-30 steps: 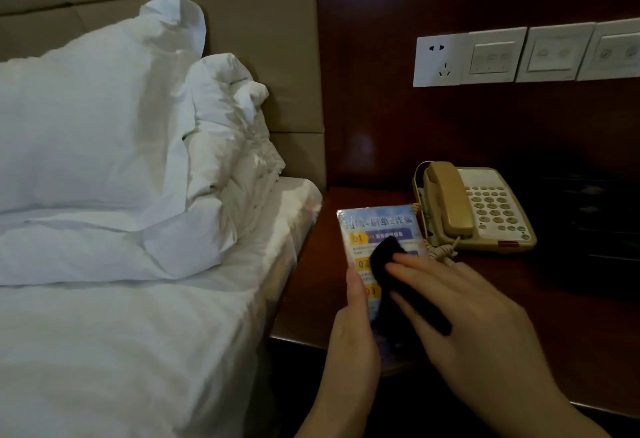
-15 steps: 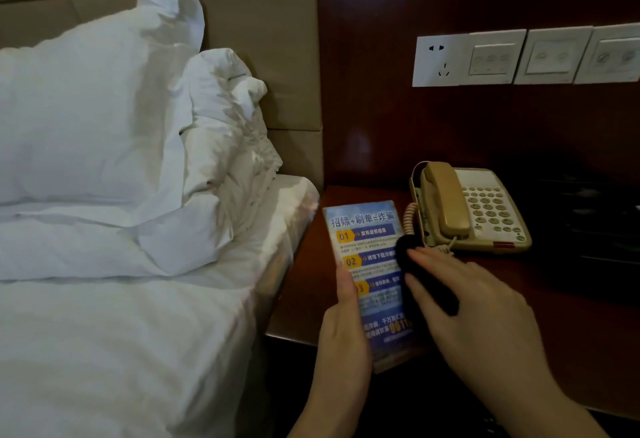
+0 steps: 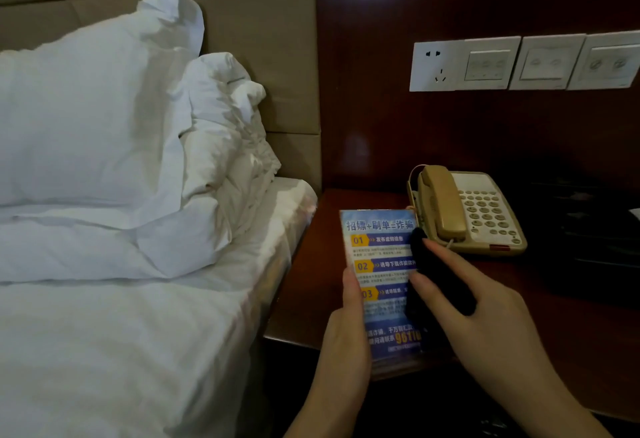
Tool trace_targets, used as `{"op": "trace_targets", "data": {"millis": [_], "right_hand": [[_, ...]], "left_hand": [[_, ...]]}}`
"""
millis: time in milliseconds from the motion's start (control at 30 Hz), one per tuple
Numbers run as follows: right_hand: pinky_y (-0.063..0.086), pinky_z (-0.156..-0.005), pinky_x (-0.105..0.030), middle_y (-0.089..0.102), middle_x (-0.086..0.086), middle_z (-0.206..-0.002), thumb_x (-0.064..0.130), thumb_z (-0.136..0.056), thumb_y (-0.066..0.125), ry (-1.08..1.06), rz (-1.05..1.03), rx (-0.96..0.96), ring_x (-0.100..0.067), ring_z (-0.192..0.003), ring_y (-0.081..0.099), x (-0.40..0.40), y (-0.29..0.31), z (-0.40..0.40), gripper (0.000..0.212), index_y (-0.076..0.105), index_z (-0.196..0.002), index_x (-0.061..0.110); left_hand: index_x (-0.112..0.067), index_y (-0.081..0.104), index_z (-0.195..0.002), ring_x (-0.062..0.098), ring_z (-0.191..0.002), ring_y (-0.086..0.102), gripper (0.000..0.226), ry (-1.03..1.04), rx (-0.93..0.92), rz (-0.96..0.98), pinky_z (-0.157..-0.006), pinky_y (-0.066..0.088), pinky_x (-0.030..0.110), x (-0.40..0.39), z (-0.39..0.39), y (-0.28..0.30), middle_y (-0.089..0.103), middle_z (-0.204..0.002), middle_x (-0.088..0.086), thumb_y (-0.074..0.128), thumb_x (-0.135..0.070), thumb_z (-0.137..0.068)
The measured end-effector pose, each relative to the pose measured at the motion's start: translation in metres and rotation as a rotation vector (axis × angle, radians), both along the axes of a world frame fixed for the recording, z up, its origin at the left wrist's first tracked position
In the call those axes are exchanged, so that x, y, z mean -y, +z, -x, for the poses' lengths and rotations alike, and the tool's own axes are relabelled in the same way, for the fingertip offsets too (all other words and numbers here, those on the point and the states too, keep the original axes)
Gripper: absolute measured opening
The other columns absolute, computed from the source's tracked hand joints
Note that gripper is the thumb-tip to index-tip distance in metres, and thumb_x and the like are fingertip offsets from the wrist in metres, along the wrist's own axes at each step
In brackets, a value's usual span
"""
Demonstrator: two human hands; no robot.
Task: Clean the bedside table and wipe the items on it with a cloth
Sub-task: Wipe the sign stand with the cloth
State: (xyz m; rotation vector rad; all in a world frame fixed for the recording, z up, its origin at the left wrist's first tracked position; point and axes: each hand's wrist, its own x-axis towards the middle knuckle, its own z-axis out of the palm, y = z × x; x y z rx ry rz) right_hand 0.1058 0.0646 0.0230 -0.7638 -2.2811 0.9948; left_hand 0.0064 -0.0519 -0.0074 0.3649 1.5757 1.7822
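a blue printed card (image 3: 379, 275) stands tilted over the dark bedside table (image 3: 311, 285), black cloth (image 3: 436, 281) against it.

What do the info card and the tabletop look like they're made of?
Info card: probably a printed sheet in clear glossy plastic, judging by its transparent bottom edge. Tabletop: dark reddish wood or veneer with a polished finish that shows soft reflections.
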Motion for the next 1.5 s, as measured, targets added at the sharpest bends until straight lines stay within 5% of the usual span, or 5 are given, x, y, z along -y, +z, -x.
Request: {"op": "trace_targets", "data": {"millis": [533,800,967,1133,1500], "right_hand": [[0.048,-0.058,-0.024,0.075,0.008,-0.076,0.039,-0.088,0.068,-0.123,0.5,-0.308,-0.003,-0.067,0.071,-0.019,0.006,0.002,0.014,0.069,-0.09,0.025],[0.055,-0.082,-0.025,0.077,0.014,-0.094,0.037,-0.085,0.071,0.29,0.446,0.059,-0.003,-0.089,0.072,-0.013,-0.009,0.001,0.021,0.075,-0.098,0.022],[0.052,-0.071,-0.024,0.077,0.012,-0.087,0.036,-0.084,0.072,0.102,0.477,-0.18,-0.004,-0.082,0.073,-0.011,-0.004,0.001,0.017,0.074,-0.095,0.024],[0.047,-0.061,-0.021,0.072,0.025,-0.08,0.043,-0.086,0.068,-0.07,0.394,-0.316,0.003,-0.074,0.069,-0.015,0.0,-0.002,0.013,0.068,-0.088,0.03],[0.045,-0.072,-0.022,0.058,0.025,-0.1,0.064,-0.076,0.058,-0.006,-0.072,-0.13,0.004,-0.085,0.056,0.003,0.012,-0.002,0.038,0.042,-0.108,0.053]], "left_hand": [[-0.029,0.076,-0.098,0.018,-0.092,0.077,0.065,-0.215,0.04,0.079,-0.08,0.061,0.032,0.01,-0.001,0.008,0.08,-0.099,0.002,0.036,-0.073,-0.073],[-0.023,0.072,-0.098,0.035,-0.085,0.077,0.066,-0.014,0.109,0.073,-0.084,0.06,0.054,0.014,0.013,0.01,0.079,-0.09,0.012,0.037,-0.073,-0.076],[-0.029,0.081,-0.087,0.029,-0.094,0.076,0.064,-0.033,0.108,0.034,-0.094,0.057,0.052,0.013,0.003,0.013,0.079,-0.098,0.008,0.038,-0.074,-0.073],[-0.026,0.069,-0.104,0.019,-0.081,0.078,0.06,-0.183,0.202,0.022,-0.068,0.062,0.031,0.009,-0.004,0.018,0.08,-0.092,0.005,0.043,-0.068,-0.07],[-0.026,0.07,-0.101,0.026,-0.079,0.077,0.054,-0.078,0.305,-0.064,-0.073,0.062,0.039,0.0,-0.004,0.016,0.08,-0.089,0.008,0.041,-0.067,-0.081]]}}
